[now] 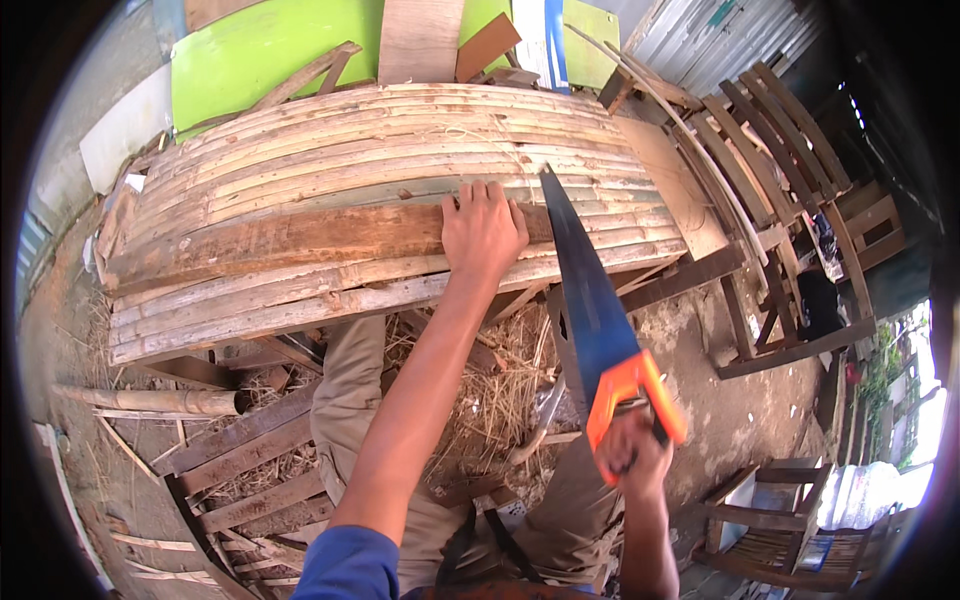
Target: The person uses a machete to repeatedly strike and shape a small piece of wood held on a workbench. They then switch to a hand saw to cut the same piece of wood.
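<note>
A long, rough brown wooden board (290, 240) lies lengthwise across a bench topped with split bamboo slats (400, 135). Fingers curled over its far edge, my left hand (483, 228) grips the board near its right end. My right hand (637, 448) is wrapped round the orange handle of a hand saw (590, 290). The saw's dark blue blade slants up and away to the left, its tip over the bamboo. It crosses close by the board's right end; whether the teeth touch the wood I cannot tell.
Wooden slatted frames (770, 160) stand at the right, with a wooden chair (770, 520) lower right. Behind the bench lean green panels (280, 60). A bamboo pole (160, 400) and a slatted wooden piece (250, 450) are at the lower left. Straw litters the ground (490, 400).
</note>
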`<state>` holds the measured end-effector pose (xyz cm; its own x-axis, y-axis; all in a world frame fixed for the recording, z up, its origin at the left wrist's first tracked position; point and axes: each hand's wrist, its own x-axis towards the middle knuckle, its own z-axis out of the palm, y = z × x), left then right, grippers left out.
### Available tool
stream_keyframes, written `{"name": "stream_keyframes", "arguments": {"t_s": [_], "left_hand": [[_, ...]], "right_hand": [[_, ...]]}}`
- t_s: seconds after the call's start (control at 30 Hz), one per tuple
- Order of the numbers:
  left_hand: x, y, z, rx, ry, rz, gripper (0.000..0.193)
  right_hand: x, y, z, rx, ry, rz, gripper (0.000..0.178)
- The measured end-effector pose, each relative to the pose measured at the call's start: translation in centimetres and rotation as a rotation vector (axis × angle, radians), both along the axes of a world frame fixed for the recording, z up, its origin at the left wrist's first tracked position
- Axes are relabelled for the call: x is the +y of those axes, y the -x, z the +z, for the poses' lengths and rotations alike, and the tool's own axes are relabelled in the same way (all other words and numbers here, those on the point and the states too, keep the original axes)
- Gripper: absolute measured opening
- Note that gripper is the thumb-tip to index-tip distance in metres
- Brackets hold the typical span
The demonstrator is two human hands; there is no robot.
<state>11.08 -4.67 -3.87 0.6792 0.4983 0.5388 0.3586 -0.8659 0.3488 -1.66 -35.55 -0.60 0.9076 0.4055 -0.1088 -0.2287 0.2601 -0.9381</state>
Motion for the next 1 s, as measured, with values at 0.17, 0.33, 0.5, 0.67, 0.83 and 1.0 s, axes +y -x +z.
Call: {"name": "stream_keyframes", "arguments": {"t_s": [0.17, 0.33, 0.5, 0.67, 0.83, 1.0], "left_hand": [[0.5, 0.0, 0.5, -0.018, 0.003, 0.026, 0.029], [1.2, 0.6, 0.3, 0.053, 0.012, 0.046, 0.031], [0.2, -0.2, 0.4, 0.045, -0.028, 0.088, 0.036], [0.3, -0.5, 0.5, 0.113, -0.053, 0.067, 0.038], [0.6, -0.4, 1.0, 0.145, -0.054, 0.050, 0.039], [0.0, -0.2, 0.4, 0.084, -0.091, 0.103, 0.037]], "right_hand": [[10.9, -11.8, 1.0, -0.035, 0.048, -0.031, 0.030], [6.5, -5.3, -0.4, -0.009, 0.069, 0.029, 0.029], [-0.9, 2.6, -2.4, -0.022, 0.030, 0.016, 0.008], [9.3, -10.1, -0.1, 0.046, -0.056, 0.019, 0.017], [8.3, -7.7, -0.8, -0.166, 0.245, 0.001, 0.028], [-0.5, 1.3, 0.4, -0.148, 0.291, 0.029, 0.012]]}}
